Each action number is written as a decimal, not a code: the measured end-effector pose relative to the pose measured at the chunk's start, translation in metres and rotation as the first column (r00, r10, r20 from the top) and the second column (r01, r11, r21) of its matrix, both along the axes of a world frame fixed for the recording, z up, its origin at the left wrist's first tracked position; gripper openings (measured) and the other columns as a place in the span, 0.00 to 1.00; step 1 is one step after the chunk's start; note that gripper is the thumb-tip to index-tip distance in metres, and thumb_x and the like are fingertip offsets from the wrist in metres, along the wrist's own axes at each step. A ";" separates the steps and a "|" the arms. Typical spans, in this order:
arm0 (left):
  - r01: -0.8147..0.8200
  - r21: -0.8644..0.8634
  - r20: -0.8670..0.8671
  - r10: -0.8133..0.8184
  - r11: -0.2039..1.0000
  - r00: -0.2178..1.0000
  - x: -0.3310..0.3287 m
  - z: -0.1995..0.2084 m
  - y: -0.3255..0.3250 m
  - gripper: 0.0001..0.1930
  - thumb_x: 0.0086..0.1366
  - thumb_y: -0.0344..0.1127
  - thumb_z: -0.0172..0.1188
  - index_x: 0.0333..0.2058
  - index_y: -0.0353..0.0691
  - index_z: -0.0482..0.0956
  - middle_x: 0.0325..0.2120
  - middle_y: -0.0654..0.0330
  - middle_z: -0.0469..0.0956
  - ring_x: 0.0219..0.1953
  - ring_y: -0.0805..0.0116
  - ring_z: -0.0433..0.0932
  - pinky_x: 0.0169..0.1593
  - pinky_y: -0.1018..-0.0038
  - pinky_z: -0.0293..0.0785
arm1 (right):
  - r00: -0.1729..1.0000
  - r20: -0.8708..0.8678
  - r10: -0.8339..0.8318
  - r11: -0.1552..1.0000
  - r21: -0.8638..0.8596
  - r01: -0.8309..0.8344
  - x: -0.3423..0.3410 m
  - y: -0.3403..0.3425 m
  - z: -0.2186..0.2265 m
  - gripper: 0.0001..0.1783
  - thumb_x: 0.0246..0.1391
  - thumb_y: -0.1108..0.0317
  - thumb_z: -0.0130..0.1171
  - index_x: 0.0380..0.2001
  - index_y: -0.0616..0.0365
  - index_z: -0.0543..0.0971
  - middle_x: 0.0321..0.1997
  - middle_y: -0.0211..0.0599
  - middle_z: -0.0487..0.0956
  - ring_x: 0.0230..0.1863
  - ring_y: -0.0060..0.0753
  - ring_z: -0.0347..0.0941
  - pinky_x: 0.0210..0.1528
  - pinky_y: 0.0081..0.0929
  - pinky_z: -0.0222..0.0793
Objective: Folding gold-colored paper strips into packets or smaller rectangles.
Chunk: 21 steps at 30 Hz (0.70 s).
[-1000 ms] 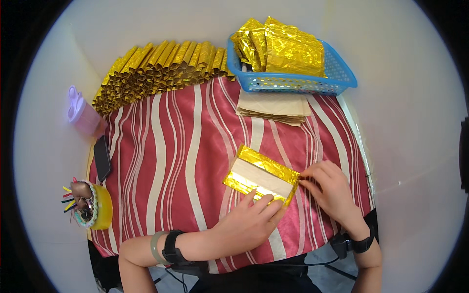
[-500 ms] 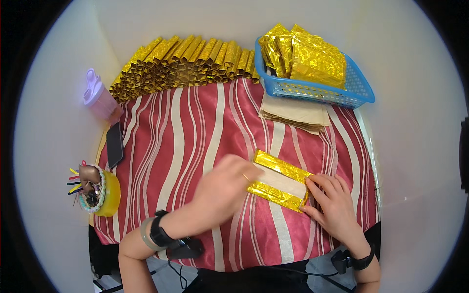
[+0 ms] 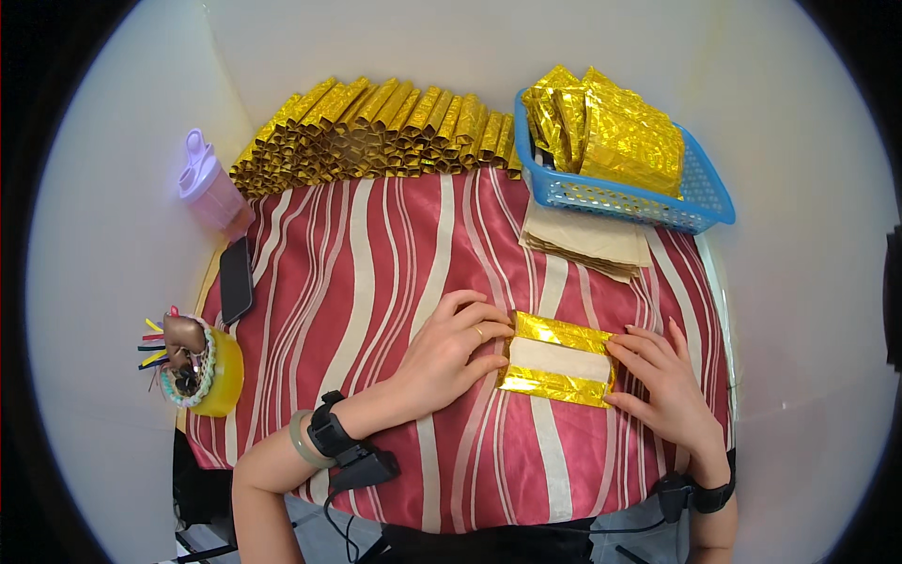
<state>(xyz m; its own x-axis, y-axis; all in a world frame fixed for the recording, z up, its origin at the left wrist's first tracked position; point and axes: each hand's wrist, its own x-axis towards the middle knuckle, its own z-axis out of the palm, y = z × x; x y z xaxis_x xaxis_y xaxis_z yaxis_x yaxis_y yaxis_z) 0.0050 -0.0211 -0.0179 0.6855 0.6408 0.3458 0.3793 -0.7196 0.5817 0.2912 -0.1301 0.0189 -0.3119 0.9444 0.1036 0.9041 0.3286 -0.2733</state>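
Observation:
A sheet of gold foil paper [image 3: 562,361] lies on the striped cloth, its two long sides folded inward so a pale strip shows between gold bands. My left hand [image 3: 453,352], with a ring on one finger, holds the sheet's left end between thumb and fingers. At the opposite end my right hand [image 3: 660,385] has its thumb and fingertips on the right edge, where the foil turns up a little. What the undersides of the fingertips touch is hidden.
Many gold foil tubes [image 3: 376,127] are stacked at the back. A blue basket [image 3: 620,199] of gold sheets stands back right, by a pile of pale paper [image 3: 592,235]. Along the left are a lilac cup [image 3: 211,193], a phone [image 3: 237,280] and a yellow container [image 3: 224,376].
My left hand has come down onto the sheet's left end after a blurred motion above it. The sheet now lies straighter across the cloth. My right hand stays at its right end.

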 end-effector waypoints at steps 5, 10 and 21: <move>0.044 0.084 -0.065 -0.039 0.995 0.997 0.001 0.001 0.002 0.21 0.51 0.35 0.70 0.45 0.39 0.80 0.50 0.61 0.74 0.62 0.50 0.60 0.63 0.58 0.59 | 0.998 -0.058 -0.001 0.999 -0.039 -0.001 0.005 0.006 -0.001 0.33 0.46 0.58 0.68 0.56 0.54 0.74 0.60 0.35 0.73 0.66 0.40 0.61 0.73 0.54 0.36; 0.002 0.109 -0.162 0.016 0.994 0.987 0.004 0.007 -0.009 0.22 0.53 0.39 0.69 0.47 0.42 0.77 0.53 0.61 0.71 0.65 0.48 0.56 0.65 0.48 0.50 | 0.999 -0.041 0.030 0.997 -0.069 -0.033 0.015 0.017 0.002 0.34 0.46 0.59 0.68 0.58 0.54 0.72 0.62 0.36 0.71 0.69 0.41 0.58 0.73 0.56 0.33; 0.002 -0.138 -0.138 -0.021 0.990 0.990 0.001 0.005 -0.013 0.14 0.54 0.36 0.69 0.39 0.50 0.77 0.59 0.58 0.64 0.71 0.44 0.44 0.67 0.40 0.33 | 0.958 -0.288 -0.004 0.990 -0.139 -0.038 0.013 0.013 -0.008 0.16 0.51 0.66 0.65 0.37 0.52 0.68 0.68 0.42 0.64 0.72 0.50 0.52 0.73 0.58 0.32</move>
